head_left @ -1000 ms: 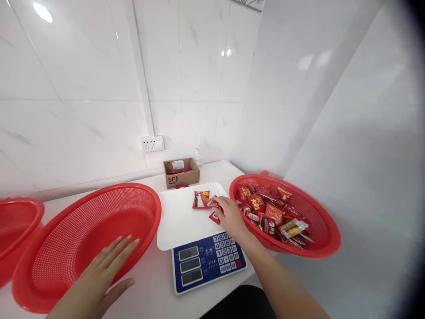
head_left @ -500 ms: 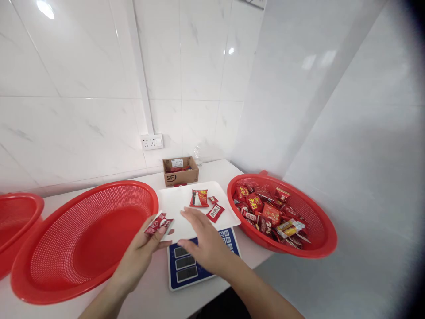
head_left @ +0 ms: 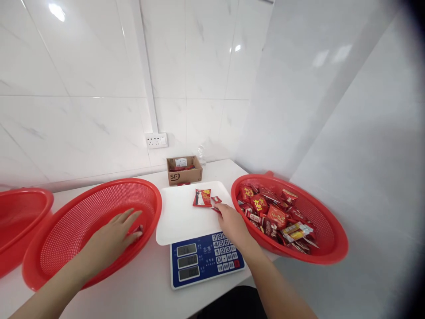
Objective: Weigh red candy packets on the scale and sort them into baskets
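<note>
My left hand (head_left: 111, 235) is over the middle red basket (head_left: 151, 190), its fingers spread. Just past its thumb shows a small red snack packet (head_left: 138, 229), low against the basket's near right side. On the white tray of the scale (head_left: 179, 217), my right hand (head_left: 230, 223) has its fingertips closed on another red snack packet (head_left: 217, 210), mostly hidden under them. A larger red and white packet (head_left: 202, 198) and a tiny red packet (head_left: 216, 199) lie flat on the tray, just beyond those fingertips.
To the right stands a red basket (head_left: 335, 230) heaped with wrapped snacks. Another red basket (head_left: 46, 201) is at the far left. Behind the tray sits a small cardboard box (head_left: 184, 177) with red packets. The blue keypad panel (head_left: 207, 261) faces me.
My left hand has moved left from the tray to the middle basket and let go of its packet. My right hand has moved right and taken hold of a packet on the tray.
</note>
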Demonstrator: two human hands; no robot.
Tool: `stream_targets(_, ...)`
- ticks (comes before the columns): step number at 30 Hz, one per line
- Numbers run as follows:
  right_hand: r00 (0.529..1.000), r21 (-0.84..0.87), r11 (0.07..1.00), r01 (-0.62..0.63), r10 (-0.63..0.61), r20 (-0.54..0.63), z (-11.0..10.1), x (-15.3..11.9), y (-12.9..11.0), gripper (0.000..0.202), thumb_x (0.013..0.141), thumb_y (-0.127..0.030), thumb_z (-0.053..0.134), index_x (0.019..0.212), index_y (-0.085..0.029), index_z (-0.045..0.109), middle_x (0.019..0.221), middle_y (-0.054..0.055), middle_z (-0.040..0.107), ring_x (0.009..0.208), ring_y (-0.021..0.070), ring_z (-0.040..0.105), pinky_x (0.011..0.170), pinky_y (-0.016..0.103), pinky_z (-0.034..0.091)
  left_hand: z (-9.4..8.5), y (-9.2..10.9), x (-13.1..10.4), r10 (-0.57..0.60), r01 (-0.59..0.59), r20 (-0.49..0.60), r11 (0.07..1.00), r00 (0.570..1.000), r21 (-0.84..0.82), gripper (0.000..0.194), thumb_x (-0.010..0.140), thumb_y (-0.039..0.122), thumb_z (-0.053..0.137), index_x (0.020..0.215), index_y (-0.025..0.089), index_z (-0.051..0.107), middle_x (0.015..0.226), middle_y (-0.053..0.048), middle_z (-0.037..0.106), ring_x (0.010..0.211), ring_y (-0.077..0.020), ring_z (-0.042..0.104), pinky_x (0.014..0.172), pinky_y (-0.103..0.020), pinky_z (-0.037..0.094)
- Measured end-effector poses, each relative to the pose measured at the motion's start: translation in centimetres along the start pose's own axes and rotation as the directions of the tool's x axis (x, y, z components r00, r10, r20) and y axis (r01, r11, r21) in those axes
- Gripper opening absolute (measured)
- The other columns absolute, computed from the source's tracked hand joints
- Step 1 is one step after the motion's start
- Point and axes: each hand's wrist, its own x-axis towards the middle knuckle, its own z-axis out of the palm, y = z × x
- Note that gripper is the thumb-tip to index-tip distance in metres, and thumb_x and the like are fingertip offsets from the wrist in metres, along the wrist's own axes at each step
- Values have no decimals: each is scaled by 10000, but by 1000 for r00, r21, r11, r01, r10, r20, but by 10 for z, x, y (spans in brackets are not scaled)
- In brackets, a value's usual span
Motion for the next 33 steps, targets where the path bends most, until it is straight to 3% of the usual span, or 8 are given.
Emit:
stream_targets(3, 996, 77, 996, -36, 42, -73, 2, 2, 0, 390, 873, -153, 340, 1223, -123, 510, 1187, 133, 601, 1076, 228, 564, 911, 343, 420, -1, 32, 24, 170, -170, 145, 985, 975, -11, 518, 844, 480, 426, 1325, 289, 423, 1434, -66, 378, 1298, -314, 354, 979, -490, 387)
stream_targets(8, 979, 147, 989, -30, 58, -194, 9, 16, 4, 326, 822, -211, 447, 1123, -128, 540, 1207, 144, 559, 1096, 225, 529, 910, 336, 406, 25, 95, 83, 476, -477, 238, 877, 847, -56, 541, 863, 366, 469, 1368, 222, 341, 1476, -102, 288, 1362, -266, 223, 1078, -446, 262)
stream_targets(13, 996, 233, 971, -57, 72, -58, 10, 36, 8, 175, 782, -240, 479, 919, -168, 562, 920, 69, 644, 845, 190, 588, 724, 281, 427, 69, 138, 132, 502, -535, 319, 844, 804, 20, 701, 765, 379, 620, 1355, 134, 332, 1426, -224, 303, 1332, -367, 236, 1034, -485, 282)
stream_targets(19, 995, 205, 974, -99, 104, -11, 9, 43, 10, 138, 775, -266, 490, 863, -177, 548, 813, 56, 646, 728, 177, 564, 629, 255, 380, 85, 144, 144, 505, -522, 266, 853, 821, -6, 246, 777, 150, 511, 1017, 132, 562, 1125, -183, 549, 1120, -344, 461, 847, -462, 434)
stream_targets(24, 981, 374, 919, -124, 170, -92, 13, 42, 2, 155, 773, -323, 502, 824, -182, 544, 774, 37, 635, 705, 175, 565, 636, 269, 400, 71, 136, 141, 471, -446, 186, 880, 862, -161, 197, 743, 59, 455, 890, 145, 554, 987, -125, 592, 1021, -284, 526, 861, -433, 428)
stream_targets(29, 954, 651, 759, 25, 176, -242, 9, 44, -27, 283, 762, -396, 525, 921, -164, 546, 837, 58, 641, 757, 200, 587, 696, 319, 457, 46, 136, 136, 368, -246, 225, 868, 902, -431, 346, 783, 54, 395, 1114, 149, 430, 998, -81, 606, 878, -159, 613, 781, -320, 495)
stream_targets(30, 949, 670, 738, 80, 150, -277, 6, 45, -34, 308, 761, -379, 531, 983, -165, 534, 891, 65, 641, 792, 204, 589, 723, 330, 464, 39, 135, 134, 368, -192, 249, 826, 896, -530, 380, 783, 56, 410, 1147, 165, 402, 1012, -68, 602, 860, -137, 621, 775, -300, 501)
stream_targets(33, 937, 666, 716, 206, 51, -345, -2, 44, -55, 402, 786, -351, 538, 1150, -201, 455, 1076, 76, 606, 925, 207, 580, 821, 369, 461, 12, 125, 126, 415, 101, 334, 491, 846, -866, 467, 762, 82, 520, 1186, 210, 374, 1017, -48, 589, 824, -128, 634, 799, -341, 505)
